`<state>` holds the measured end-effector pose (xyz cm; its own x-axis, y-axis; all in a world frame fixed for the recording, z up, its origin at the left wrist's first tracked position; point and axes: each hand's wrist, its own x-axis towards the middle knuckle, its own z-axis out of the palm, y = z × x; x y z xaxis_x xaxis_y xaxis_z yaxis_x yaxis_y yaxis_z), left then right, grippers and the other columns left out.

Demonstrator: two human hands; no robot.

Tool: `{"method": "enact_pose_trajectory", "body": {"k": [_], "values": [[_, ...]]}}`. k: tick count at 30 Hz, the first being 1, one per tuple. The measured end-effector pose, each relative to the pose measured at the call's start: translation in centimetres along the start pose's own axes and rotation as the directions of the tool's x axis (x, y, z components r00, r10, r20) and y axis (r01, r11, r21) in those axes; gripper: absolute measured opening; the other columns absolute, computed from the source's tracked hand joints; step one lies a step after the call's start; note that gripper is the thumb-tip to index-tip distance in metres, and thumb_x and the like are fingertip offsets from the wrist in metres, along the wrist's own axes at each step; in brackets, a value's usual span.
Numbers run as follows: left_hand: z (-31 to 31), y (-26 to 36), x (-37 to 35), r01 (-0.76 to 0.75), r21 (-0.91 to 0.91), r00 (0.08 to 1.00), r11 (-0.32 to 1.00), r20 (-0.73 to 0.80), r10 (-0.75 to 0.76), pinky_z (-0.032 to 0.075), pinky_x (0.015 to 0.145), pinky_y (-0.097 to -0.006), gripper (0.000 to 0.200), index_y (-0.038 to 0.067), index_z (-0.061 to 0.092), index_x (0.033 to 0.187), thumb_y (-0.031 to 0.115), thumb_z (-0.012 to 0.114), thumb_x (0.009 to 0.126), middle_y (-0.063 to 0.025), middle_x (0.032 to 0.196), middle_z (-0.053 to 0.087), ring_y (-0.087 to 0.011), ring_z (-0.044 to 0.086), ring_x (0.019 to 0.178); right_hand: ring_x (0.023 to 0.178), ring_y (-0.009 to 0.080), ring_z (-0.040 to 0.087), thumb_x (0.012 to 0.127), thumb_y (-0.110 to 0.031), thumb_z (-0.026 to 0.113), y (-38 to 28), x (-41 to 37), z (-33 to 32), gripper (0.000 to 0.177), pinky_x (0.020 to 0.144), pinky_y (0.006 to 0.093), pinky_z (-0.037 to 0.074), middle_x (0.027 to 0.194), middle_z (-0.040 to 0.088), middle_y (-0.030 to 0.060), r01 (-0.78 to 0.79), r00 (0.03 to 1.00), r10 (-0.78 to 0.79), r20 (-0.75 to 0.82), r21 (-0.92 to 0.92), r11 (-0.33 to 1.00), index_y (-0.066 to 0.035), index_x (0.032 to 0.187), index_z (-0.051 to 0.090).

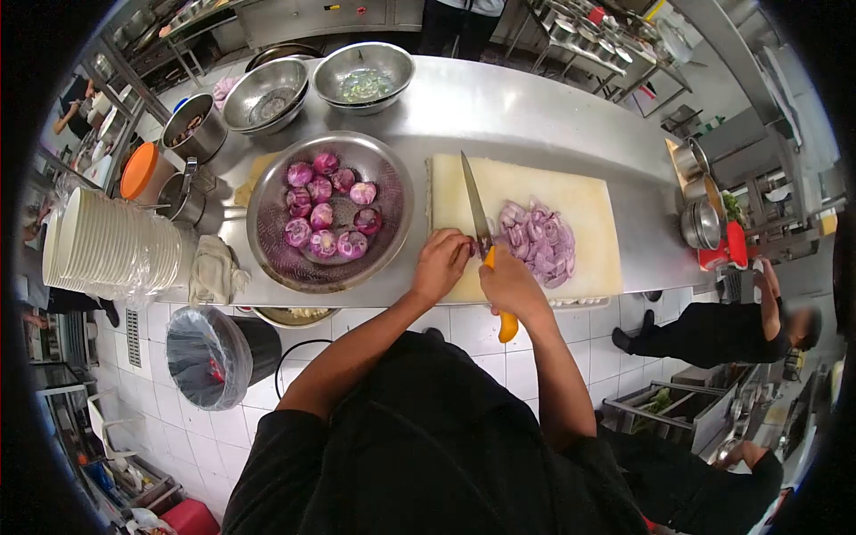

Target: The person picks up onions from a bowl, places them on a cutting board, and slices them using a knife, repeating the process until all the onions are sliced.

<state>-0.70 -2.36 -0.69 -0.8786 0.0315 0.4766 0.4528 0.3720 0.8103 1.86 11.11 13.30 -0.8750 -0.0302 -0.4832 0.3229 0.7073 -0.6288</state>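
Observation:
My right hand (515,283) is closed around the yellow handle of a kitchen knife (477,203), its blade pointing away from me over the white cutting board (580,183). Close to the blade's left side, my left hand (441,266) has its fingers curled on a piece of red onion (471,249), mostly hidden by the fingertips. To the right of the knife lies a pile of sliced red onion (539,242). Left of the board stands a perforated steel colander (390,187) with several peeled whole red onions (321,216) in it.
Steel bowls (406,67) and pots (214,134) stand behind the colander. Stacked white plates (116,245) and a cloth (212,272) are at the left. Below the table edge is a lined bin (201,357). Co-workers (722,334) stand at the right.

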Motion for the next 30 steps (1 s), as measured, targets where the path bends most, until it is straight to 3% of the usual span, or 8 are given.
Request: {"method": "enact_pose_trajectory", "body": {"k": [3,5,8,12,14,16,18,30], "values": [[0.3,-0.2,-0.1,0.004,-0.008,1.0,1.0,-0.004,-0.004,0.051,0.085,-0.0415,0.01,0.003,0.069,0.097,0.001,0.069,0.088,-0.0134,0.099,0.067,-0.0343,0.064,0.094,0.051,0.0373,0.066,0.095,-0.012,0.05,5.5,3.4,4.5,0.029,0.049,0.0469,0.054,0.076,0.065,0.0292,0.146,0.979,-0.16,-0.127,-0.113,0.983,0.007,0.112,0.036],[0.3,-0.4,0.2,0.001,0.0,1.0,1.0,-0.024,-0.001,0.051,0.085,-0.0415,0.01,0.003,0.069,0.097,0.001,0.069,0.088,-0.0134,0.099,0.067,-0.0342,0.064,0.094,0.05,0.0365,0.066,0.094,-0.012,0.049,4.8,3.0,3.7,0.03,0.048,0.0462,0.055,0.074,0.065,0.0307,0.183,0.978,-0.183,-0.101,-0.006,0.983,0.008,0.111,0.035],[0.3,-0.2,0.1,-0.009,-0.002,1.0,1.0,-0.026,0.009,0.051,0.086,-0.0413,0.01,0.002,0.069,0.097,0.001,0.069,0.088,-0.0132,0.099,0.067,-0.0339,0.064,0.095,0.051,0.038,0.066,0.094,-0.013,0.051,0.5,0.3,0.0,0.03,0.051,0.0473,0.055,0.074,0.065,0.0312,0.025,1.0,-0.025,0.008,-0.004,1.0,0.007,0.111,0.036],[0.4,-0.4,-0.2,0.008,-0.008,1.0,1.0,-0.011,-0.008,0.051,0.086,-0.0411,0.011,0.002,0.069,0.098,0.001,0.07,0.087,-0.013,0.1,0.067,-0.0337,0.064,0.097,0.051,0.0343,0.067,0.096,-0.012,0.049,2.8,1.9,3.5,0.028,0.046,0.0439,0.055,0.079,0.066,0.0273,0.05,0.998,-0.05,-0.033,-0.012,0.999,0.007,0.115,0.041],[0.4,-0.3,-0.1,0.009,0.0,1.0,1.0,-0.024,-0.009,0.051,0.086,-0.0412,0.011,0.002,0.069,0.098,0.001,0.07,0.087,-0.0129,0.1,0.067,-0.0335,0.064,0.096,0.051,0.0342,0.067,0.096,-0.011,0.049,5.3,3.1,4.3,0.028,0.046,0.0437,0.055,0.08,0.066,0.0278,0.154,0.978,-0.169,-0.126,-0.119,0.981,0.008,0.115,0.041],[0.2,0.0,-0.3,-0.007,0.011,1.0,1.0,-0.03,0.007,0.051,0.085,-0.0414,0.012,0.002,0.07,0.098,0.001,0.071,0.087,-0.0126,0.1,0.067,-0.0332,0.064,0.095,0.051,0.0348,0.067,0.096,-0.012,0.049,3.6,2.1,3.6,0.03,0.048,0.0446,0.055,0.078,0.066,0.0282,0.142,0.981,-0.156,-0.115,-0.126,0.982,0.009,0.116,0.041],[0.4,-0.3,-0.2,-0.015,0.005,0.999,1.0,-0.04,0.015,0.051,0.085,-0.0415,0.012,0.002,0.069,0.098,0.001,0.071,0.086,-0.0125,0.1,0.067,-0.0332,0.063,0.094,0.051,0.036,0.067,0.095,-0.012,0.049,0.6,0.3,1.0,0.033,0.051,0.0467,0.055,0.074,0.067,0.0284,0.015,1.0,-0.016,-0.015,-0.043,0.999,0.011,0.118,0.042],[0.1,-0.1,0.0,-0.083,-0.015,0.995,0.996,-0.054,0.082,0.052,0.081,-0.0418,0.012,0.0,0.066,0.096,-0.002,0.071,0.085,-0.0131,0.096,0.065,-0.0348,0.063,0.09,0.048,0.0342,0.065,0.092,-0.007,0.046,-0.3,-0.5,0.9,0.029,0.045,0.0428,0.053,0.072,0.065,0.0284,0.004,1.0,-0.004,-0.014,0.021,1.0,0.012,0.113,0.042]]}}
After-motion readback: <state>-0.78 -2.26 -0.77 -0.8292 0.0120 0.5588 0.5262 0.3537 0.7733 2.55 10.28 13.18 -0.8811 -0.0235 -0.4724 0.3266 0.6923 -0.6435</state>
